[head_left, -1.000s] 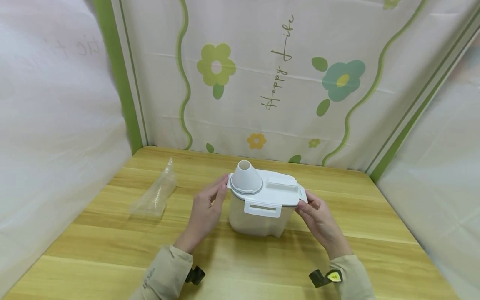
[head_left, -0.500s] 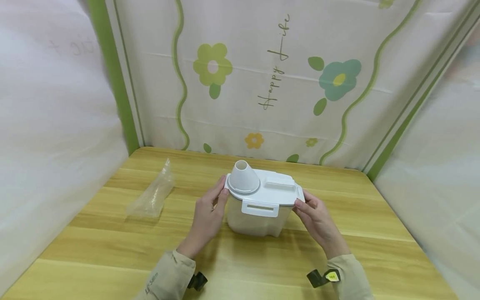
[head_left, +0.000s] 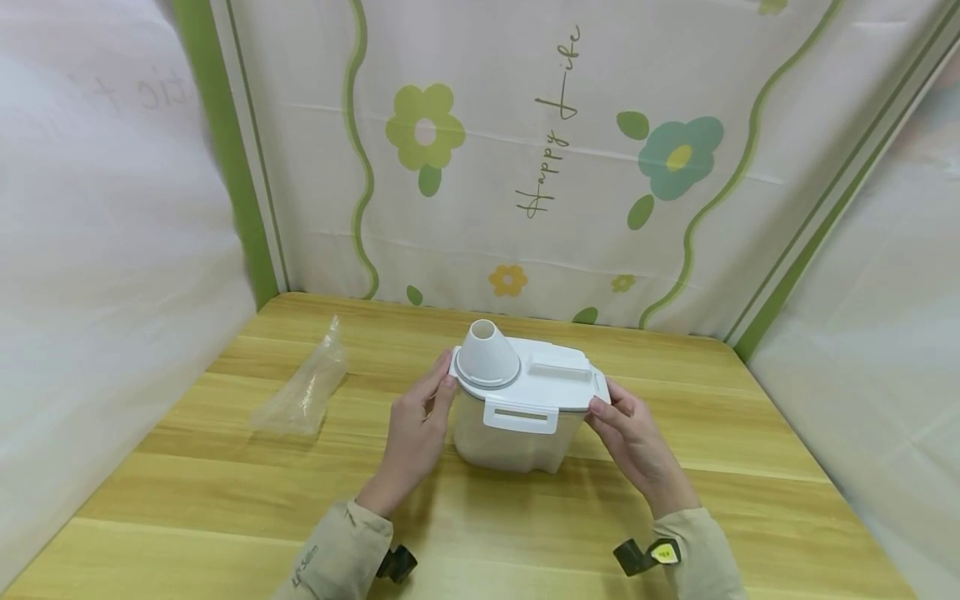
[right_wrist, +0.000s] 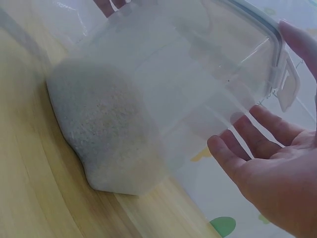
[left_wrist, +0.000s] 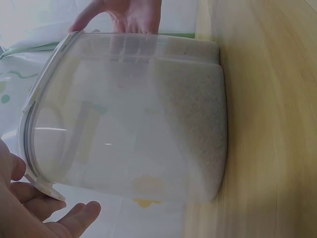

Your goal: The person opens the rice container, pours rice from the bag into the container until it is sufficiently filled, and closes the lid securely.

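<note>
A translucent storage container (head_left: pixel 510 442) with a white lid (head_left: pixel 540 392) stands on the wooden table. White grains that look like rice (right_wrist: pixel 109 124) fill its lower part, their surface sloping. On the lid's left end rises a white cone-shaped spout (head_left: pixel 488 358), and a white clip (head_left: pixel 521 415) hangs on the front side. My left hand (head_left: pixel 414 429) holds the lid's left end, thumb in front, fingers partly hidden behind. At the opposite end, my right hand (head_left: pixel 633 433) grips the container with its thumb at the lid's edge and its fingers along the side wall.
A crumpled clear plastic bag (head_left: pixel 307 387) lies on the table (head_left: pixel 225 500) to the left of the container. Behind the table hangs a flower-printed curtain (head_left: pixel 480 208), and pale fabric walls (head_left: pixel 120 250) close off both sides.
The whole view has shifted slightly, moving the container and bag a little left in the picture. My left fingers have settled slightly at the lid's end; both hands keep their hold.
</note>
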Demonstrator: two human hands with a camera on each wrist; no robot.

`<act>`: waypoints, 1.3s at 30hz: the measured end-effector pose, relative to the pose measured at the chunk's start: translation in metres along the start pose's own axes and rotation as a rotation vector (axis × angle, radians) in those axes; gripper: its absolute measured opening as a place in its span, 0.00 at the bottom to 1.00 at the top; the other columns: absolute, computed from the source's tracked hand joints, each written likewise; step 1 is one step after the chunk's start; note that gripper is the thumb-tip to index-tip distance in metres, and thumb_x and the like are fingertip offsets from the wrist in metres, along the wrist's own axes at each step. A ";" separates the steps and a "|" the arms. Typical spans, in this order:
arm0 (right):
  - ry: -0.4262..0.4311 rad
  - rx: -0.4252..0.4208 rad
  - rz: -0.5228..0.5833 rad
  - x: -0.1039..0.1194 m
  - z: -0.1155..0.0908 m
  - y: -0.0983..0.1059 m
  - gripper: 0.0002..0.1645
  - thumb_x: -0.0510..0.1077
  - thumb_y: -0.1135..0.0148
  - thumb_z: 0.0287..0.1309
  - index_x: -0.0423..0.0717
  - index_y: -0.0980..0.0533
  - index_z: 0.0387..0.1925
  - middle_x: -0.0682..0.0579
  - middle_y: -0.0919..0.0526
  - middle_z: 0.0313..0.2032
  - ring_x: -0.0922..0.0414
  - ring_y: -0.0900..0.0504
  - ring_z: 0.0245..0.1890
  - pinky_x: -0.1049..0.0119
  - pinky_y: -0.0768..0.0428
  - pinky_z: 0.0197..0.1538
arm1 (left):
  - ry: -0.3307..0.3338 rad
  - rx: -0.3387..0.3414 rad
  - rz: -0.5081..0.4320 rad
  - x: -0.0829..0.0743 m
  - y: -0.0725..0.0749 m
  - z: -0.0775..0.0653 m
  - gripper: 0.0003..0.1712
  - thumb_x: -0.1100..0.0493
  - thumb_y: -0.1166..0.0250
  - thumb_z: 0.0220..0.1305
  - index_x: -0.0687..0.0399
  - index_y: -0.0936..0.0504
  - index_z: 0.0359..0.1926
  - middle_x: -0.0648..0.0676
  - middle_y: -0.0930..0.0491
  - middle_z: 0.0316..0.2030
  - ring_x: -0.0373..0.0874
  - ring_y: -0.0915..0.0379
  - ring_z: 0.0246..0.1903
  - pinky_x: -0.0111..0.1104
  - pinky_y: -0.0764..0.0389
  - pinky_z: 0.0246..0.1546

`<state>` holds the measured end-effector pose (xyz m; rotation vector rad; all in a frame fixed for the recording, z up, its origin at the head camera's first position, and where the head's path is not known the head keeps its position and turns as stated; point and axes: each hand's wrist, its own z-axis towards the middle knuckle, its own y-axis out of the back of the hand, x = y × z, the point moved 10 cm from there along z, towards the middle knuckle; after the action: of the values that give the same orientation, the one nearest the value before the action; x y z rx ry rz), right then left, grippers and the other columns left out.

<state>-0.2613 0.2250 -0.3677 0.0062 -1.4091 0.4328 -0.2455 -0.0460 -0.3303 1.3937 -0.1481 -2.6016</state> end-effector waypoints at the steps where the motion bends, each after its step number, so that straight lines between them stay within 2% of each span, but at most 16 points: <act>1: -0.001 0.000 0.003 0.000 0.000 0.000 0.38 0.36 0.44 0.68 0.28 0.48 0.72 0.44 0.32 0.65 0.53 0.30 0.63 0.63 0.32 0.65 | 0.001 -0.002 0.000 0.000 0.000 0.000 0.25 0.53 0.49 0.78 0.64 0.31 0.67 0.52 0.33 0.65 0.44 0.36 0.64 0.32 0.27 0.55; 12: -0.010 0.014 0.015 0.000 -0.001 -0.004 0.37 0.36 0.46 0.69 0.29 0.48 0.72 0.44 0.33 0.65 0.53 0.31 0.62 0.63 0.34 0.66 | 0.022 -0.017 -0.047 0.001 -0.002 -0.001 0.23 0.59 0.48 0.77 0.66 0.32 0.66 0.57 0.35 0.66 0.49 0.37 0.65 0.34 0.26 0.54; 19: -0.020 0.002 0.038 -0.001 -0.002 -0.004 0.39 0.36 0.46 0.67 0.30 0.51 0.73 0.44 0.35 0.67 0.54 0.33 0.63 0.64 0.35 0.67 | 0.104 -0.030 -0.031 0.010 -0.001 -0.001 0.26 0.49 0.51 0.78 0.60 0.28 0.66 0.52 0.31 0.65 0.41 0.34 0.62 0.34 0.24 0.53; 23: -0.027 -0.001 0.056 -0.002 -0.002 -0.004 0.39 0.36 0.47 0.67 0.31 0.51 0.73 0.44 0.36 0.67 0.54 0.34 0.63 0.64 0.35 0.66 | 0.135 -0.034 -0.034 0.011 0.000 -0.001 0.27 0.46 0.51 0.78 0.58 0.28 0.66 0.51 0.31 0.65 0.41 0.33 0.62 0.37 0.24 0.53; 32: -0.029 -0.001 0.069 -0.002 -0.002 -0.005 0.39 0.36 0.48 0.68 0.33 0.51 0.74 0.43 0.40 0.70 0.53 0.37 0.66 0.65 0.36 0.67 | 0.134 -0.056 -0.103 0.009 0.000 0.000 0.24 0.52 0.49 0.78 0.61 0.27 0.65 0.57 0.32 0.65 0.48 0.29 0.59 0.43 0.18 0.46; 39: -0.029 0.007 0.071 -0.002 -0.002 -0.006 0.40 0.37 0.48 0.68 0.33 0.53 0.74 0.45 0.41 0.70 0.53 0.39 0.67 0.65 0.38 0.67 | 0.143 -0.067 -0.060 0.010 -0.001 -0.001 0.25 0.47 0.49 0.77 0.58 0.26 0.65 0.54 0.31 0.64 0.42 0.34 0.62 0.38 0.23 0.52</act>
<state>-0.2575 0.2197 -0.3690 -0.0325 -1.4396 0.4983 -0.2501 -0.0474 -0.3390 1.5767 0.0004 -2.5166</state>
